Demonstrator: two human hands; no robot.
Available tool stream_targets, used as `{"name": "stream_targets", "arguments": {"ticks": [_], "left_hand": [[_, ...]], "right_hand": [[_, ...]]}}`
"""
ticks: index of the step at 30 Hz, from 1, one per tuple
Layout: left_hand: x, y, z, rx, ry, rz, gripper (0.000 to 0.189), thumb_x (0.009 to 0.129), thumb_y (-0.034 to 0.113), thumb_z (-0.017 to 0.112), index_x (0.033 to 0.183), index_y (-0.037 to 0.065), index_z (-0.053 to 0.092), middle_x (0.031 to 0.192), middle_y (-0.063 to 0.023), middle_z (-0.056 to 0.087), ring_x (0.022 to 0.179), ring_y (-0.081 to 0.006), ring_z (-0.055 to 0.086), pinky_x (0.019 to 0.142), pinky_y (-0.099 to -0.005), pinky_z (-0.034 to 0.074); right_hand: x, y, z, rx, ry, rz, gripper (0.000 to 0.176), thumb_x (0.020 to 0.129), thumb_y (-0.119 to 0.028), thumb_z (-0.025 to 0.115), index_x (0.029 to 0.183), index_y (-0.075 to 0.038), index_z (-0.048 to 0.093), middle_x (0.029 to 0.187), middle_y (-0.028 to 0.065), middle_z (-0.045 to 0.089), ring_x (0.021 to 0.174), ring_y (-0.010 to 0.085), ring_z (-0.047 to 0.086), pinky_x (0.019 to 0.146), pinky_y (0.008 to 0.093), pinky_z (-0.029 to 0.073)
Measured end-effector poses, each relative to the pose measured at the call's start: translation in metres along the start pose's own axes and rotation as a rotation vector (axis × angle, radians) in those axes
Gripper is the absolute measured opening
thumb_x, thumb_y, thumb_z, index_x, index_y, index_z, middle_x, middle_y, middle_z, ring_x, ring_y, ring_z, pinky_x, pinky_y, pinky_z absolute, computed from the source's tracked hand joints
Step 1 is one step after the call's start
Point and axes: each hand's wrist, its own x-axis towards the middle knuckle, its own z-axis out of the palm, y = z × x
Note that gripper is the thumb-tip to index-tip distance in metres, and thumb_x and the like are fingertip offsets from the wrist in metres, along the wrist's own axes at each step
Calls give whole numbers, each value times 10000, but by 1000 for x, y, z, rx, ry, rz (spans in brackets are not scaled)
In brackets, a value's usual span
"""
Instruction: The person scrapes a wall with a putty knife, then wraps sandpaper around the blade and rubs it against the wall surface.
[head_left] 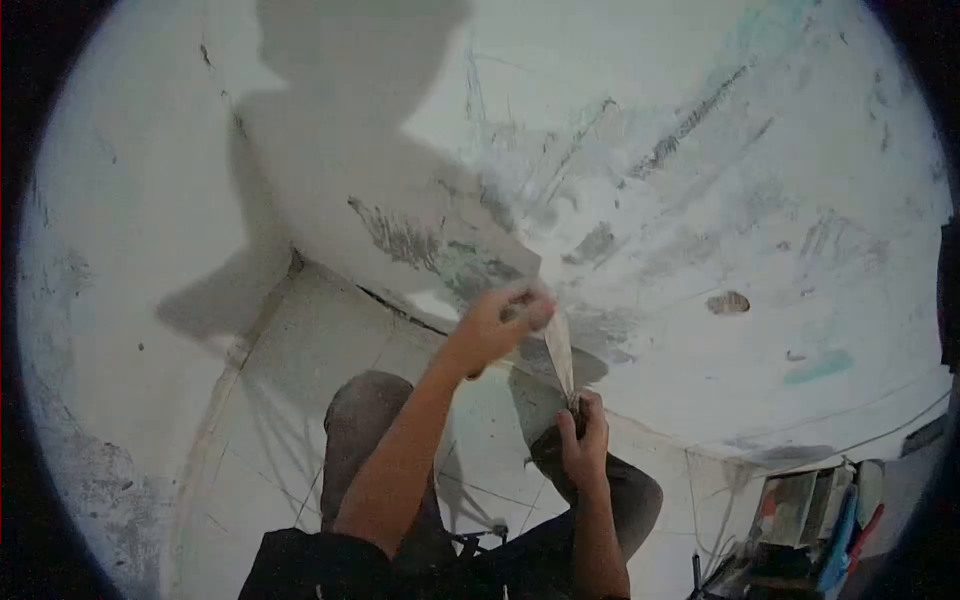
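Note:
A putty knife (560,352) points up, its pale blade widening away from the handle. My right hand (586,440) is wrapped round the handle, above my right knee. At the far end of the blade is my left hand (497,325), fingers curled in and somewhat blurred. Whether it touches the blade or pinches something small, I cannot make out. Just beyond both hands stands the white wall (680,250), with grey rough patches, scratches and faint green smears.
A dark hole (728,302) marks the wall at the right. Pale floor tiles (490,420) lie below, around my knees. At the lower right, a container of tools (810,515) holds blue and red handled items. A thin cable (880,435) runs near it along the wall.

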Motion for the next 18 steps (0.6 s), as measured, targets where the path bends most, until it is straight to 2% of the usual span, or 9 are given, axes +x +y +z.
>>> {"name": "stream_targets", "arguments": {"ticks": [3, 5, 7, 9, 10, 11, 13, 14, 18], "left_hand": [[-8, 17, 1, -291, -153, -89, 476, 975, 440, 482, 1163, 13, 578, 736, 15, 524, 607, -45, 454, 539, -224, 403], [-10, 30, -11, -554, -226, -291, 593, 998, 494, 392, 1190, -49, 533, 805, -63, 583, 747, -152, 543, 681, -315, 454], [-1, 38, -16, -414, -250, -271, 667, 987, 545, 355, 1239, -51, 514, 855, -103, 609, 795, -152, 572, 710, -315, 477], [26, 57, -13, -6, 72, 419, 641, 970, 551, 391, 1186, -36, 532, 840, -105, 612, 712, -128, 556, 620, -296, 469], [42, 55, -8, -28, 247, 551, 512, 948, 474, 489, 1008, -20, 611, 676, -74, 594, 578, -124, 509, 535, -295, 442], [47, 59, -12, -33, 244, 553, 512, 948, 474, 489, 1008, -20, 611, 676, -74, 594, 578, -124, 509, 535, -295, 442], [56, 90, -27, -41, 119, 19, 410, 934, 345, 537, 791, -31, 618, 594, -102, 588, 528, -142, 508, 508, -323, 426], [63, 100, -29, -73, 184, 67, 400, 922, 263, 558, 660, -39, 581, 510, -113, 543, 468, -132, 474, 467, -344, 394], [74, 98, -32, -120, 185, 124, 247, 939, 165, 566, 765, -5, 611, 639, 11, 575, 591, -46, 475, 507, -260, 397]], "right_hand": [[11, -16, 2, 44, 38, -140, 337, 896, -117, 602, 1188, 26, 514, 1117, 248, 607, 899, 355, 653, 826, 399, 503], [23, -36, 4, -1, 182, -445, 425, 873, -85, 630, 1256, 35, 490, 1166, 262, 595, 974, 341, 656, 854, 387, 512], [32, -64, 1, 35, 220, -328, 488, 844, -40, 649, 1296, 38, 483, 1183, 265, 597, 1041, 336, 646, 866, 388, 519], [53, -107, -8, -7, 280, -519, 461, 832, 3, 647, 1273, 39, 518, 1151, 256, 620, 1048, 326, 646, 850, 388, 527], [62, -122, -11, -109, 322, -647, 467, 833, 31, 631, 1290, 17, 534, 1018, 217, 655, 922, 291, 669, 780, 355, 533], [64, -131, -14, -114, 326, -646, 467, 833, 31, 631, 1290, 17, 534, 1018, 217, 655, 922, 291, 669, 780, 355, 533], [69, -145, -17, -230, 183, -552, 504, 845, 28, 619, 1336, -15, 515, 898, 182, 635, 779, 255, 637, 698, 341, 518], [73, -146, -12, -188, 218, -578, 524, 855, 15, 612, 1364, -40, 501, 837, 162, 600, 698, 238, 581, 641, 344, 493], [82, -143, 6, -148, 268, -600, 515, 862, 11, 608, 1364, -41, 503, 837, 166, 610, 683, 245, 575, 624, 327, 488]]}}
